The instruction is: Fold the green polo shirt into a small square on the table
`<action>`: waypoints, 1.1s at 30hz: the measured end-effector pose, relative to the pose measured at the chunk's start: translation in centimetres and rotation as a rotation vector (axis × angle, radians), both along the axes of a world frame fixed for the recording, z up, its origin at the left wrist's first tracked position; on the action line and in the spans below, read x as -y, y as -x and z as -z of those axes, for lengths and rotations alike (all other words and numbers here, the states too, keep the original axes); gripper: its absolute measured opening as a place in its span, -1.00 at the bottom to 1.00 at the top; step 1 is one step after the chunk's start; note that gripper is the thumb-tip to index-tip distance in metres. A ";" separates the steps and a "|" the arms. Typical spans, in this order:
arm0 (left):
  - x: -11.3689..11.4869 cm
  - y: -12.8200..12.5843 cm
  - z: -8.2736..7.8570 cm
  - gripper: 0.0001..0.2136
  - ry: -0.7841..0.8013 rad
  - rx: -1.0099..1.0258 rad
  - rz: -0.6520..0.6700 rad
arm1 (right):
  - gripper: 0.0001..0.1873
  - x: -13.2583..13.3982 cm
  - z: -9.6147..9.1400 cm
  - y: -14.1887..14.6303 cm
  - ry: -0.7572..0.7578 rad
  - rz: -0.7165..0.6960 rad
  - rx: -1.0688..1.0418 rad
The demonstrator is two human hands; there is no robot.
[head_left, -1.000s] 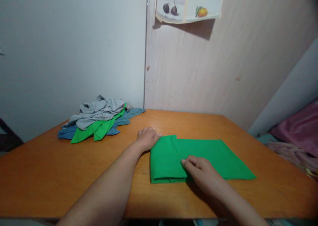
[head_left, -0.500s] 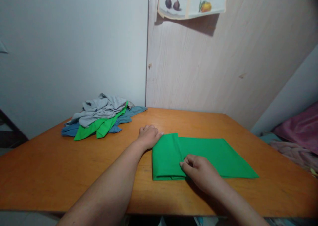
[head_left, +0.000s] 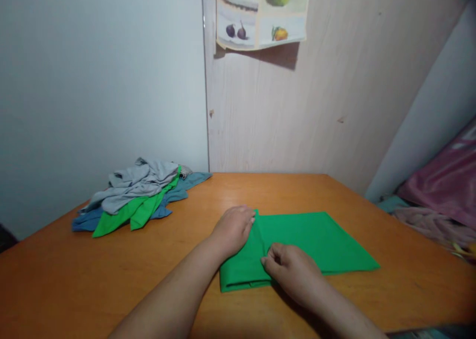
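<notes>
A green cloth lies on the table, its left part folded over toward the right in a flat layer. Whether it is a garment I cannot tell. My left hand rests flat on the upper left of the folded layer, fingers stretched out and nothing held. Lower down, my right hand is closed in a pinch at the free edge of that layer, near the front. Its thumb and curled fingers meet at the cloth, and part of the edge is hidden behind them.
A loose heap of clothes, grey, green and blue, lies at the table's back left. Walls stand behind the orange-brown table. A sheet of fruit pictures hangs there. Pink fabric is piled beyond the right edge.
My left hand has moved from the cloth's back left corner onto the folded layer, nearer the fold's edge. My right hand keeps its pinch. The camera view has tilted up slightly and shifted right.
</notes>
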State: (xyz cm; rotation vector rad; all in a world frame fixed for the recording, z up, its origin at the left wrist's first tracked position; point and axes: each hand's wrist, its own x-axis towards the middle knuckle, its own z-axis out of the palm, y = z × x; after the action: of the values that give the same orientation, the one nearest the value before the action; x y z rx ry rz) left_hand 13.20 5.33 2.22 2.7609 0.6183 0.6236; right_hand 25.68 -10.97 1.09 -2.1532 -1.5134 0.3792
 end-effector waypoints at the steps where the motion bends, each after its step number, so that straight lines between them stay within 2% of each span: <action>1: 0.4 -0.2 0.2 -0.66 0.000 -0.015 0.034 | -0.69 0.0 0.0 0.0 -0.002 -0.006 0.008; 7: 0.8 -0.2 1.4 -0.56 -0.020 -0.147 0.074 | -0.64 0.1 0.2 -0.2 0.002 -0.048 0.073; 15: 0.7 -0.3 1.7 -0.46 0.002 -0.242 0.065 | -0.64 0.7 0.4 -0.4 -0.016 -0.078 0.098; 20: 0.5 -0.4 1.9 -0.42 0.013 -0.281 0.066 | -0.60 0.9 0.0 -1.8 -0.056 -0.120 -0.115; 23: 0.6 -0.5 1.8 -0.40 0.011 -0.298 0.066 | -0.60 1.2 -0.3 -2.9 -0.113 -0.130 -0.286; 25: 0.7 -0.5 1.6 -0.39 0.008 -0.301 0.070 | -0.62 1.4 -0.5 -3.2 -0.163 -0.127 -0.325; 29: 1.1 -0.4 1.2 -0.32 -0.006 -0.335 0.067 | -0.67 1.8 -0.9 -3.0 -0.252 -0.130 -0.290; 33: 1.3 -0.4 1.1 -0.28 -0.014 -0.347 0.059 | -0.75 2.1 -1.4 -1.6 -0.334 -0.234 -0.108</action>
State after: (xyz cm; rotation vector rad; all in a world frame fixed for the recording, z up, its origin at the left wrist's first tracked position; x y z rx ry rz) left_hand 13.57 4.03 1.07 2.9117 0.5975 0.1337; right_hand 27.25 -13.08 2.50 -1.6818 -1.6410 0.2901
